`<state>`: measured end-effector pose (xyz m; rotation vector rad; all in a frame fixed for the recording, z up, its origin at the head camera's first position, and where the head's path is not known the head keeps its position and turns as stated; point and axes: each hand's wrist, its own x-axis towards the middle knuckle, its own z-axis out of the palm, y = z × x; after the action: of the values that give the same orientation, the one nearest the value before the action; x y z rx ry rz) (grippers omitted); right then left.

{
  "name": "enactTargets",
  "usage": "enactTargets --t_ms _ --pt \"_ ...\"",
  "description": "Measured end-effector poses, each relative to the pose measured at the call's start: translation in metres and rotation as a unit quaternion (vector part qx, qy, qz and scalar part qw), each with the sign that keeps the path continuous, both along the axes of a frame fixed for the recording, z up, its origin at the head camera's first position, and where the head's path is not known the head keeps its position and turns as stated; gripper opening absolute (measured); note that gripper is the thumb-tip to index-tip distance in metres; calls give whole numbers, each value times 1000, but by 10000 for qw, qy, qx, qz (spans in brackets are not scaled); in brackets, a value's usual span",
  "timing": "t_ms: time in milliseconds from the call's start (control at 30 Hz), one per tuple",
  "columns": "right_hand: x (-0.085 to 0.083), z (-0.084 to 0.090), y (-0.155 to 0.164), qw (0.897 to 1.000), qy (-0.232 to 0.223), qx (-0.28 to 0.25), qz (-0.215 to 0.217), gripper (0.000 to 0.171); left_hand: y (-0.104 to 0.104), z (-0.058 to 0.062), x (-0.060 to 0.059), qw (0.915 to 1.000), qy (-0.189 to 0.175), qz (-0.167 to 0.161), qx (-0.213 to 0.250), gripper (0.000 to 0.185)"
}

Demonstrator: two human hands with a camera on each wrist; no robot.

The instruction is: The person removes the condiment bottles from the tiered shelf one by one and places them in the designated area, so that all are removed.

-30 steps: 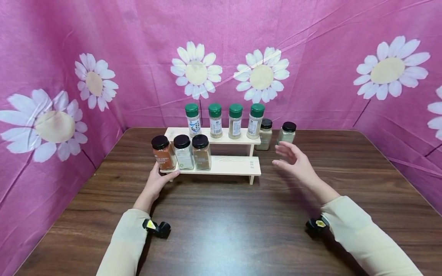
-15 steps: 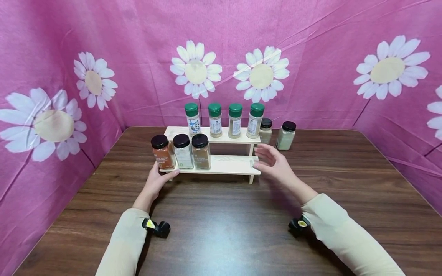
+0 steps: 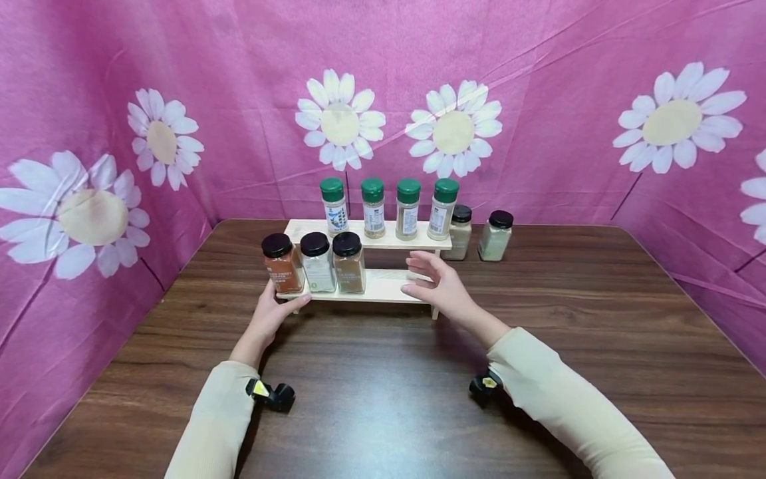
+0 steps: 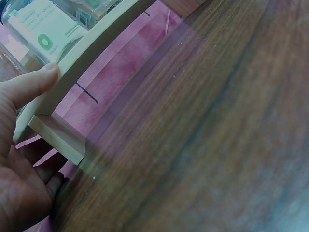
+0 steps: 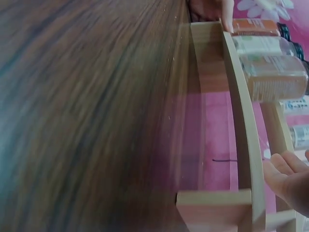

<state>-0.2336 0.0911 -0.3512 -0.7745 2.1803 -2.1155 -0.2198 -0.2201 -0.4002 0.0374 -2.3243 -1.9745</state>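
Note:
A two-tier pale wooden spice rack (image 3: 383, 289) stands mid-table in the head view. My left hand (image 3: 269, 318) grips its lower left end, thumb on the shelf's front edge (image 4: 70, 72) and fingers around the end by the leg. Beside that thumb, three black-lidded spice jars share the lower shelf: orange-red (image 3: 286, 275), whitish (image 3: 320, 275) and brown (image 3: 350, 274). My right hand (image 3: 441, 286) holds nothing; its fingers are spread and loosely bent over the right part of that shelf, to the right of the brown jar.
Several green-lidded shakers (image 3: 374, 218) line the upper shelf. Behind the rack's right end stands a black-lidded jar (image 3: 460, 238), with a pale green jar (image 3: 495, 241) farther right. A pink flowered cloth (image 3: 550, 100) hangs behind the wooden table (image 3: 371, 399).
My right hand has moved left, from in front of the pale green jar to over the lower shelf. The left hand keeps its place on the rack.

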Motion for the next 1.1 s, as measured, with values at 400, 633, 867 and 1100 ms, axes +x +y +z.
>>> enactTargets --t_ms 400,633,867,1100 --pt "-4 -2 -31 9995 -198 62 -238 55 0 1 -1 10000 -13 35 -82 74" --pt "-7 -5 -47 9994 -130 214 -252 57 0 1 -1 9999 -6 52 -93 72" --pt "-11 -9 -64 9989 -80 195 -410 57 0 0 -1 10000 63 8 -17 71" --pt "-12 -11 -80 9983 54 228 -541 63 0 -1 -1 10000 34 32 -24 71"
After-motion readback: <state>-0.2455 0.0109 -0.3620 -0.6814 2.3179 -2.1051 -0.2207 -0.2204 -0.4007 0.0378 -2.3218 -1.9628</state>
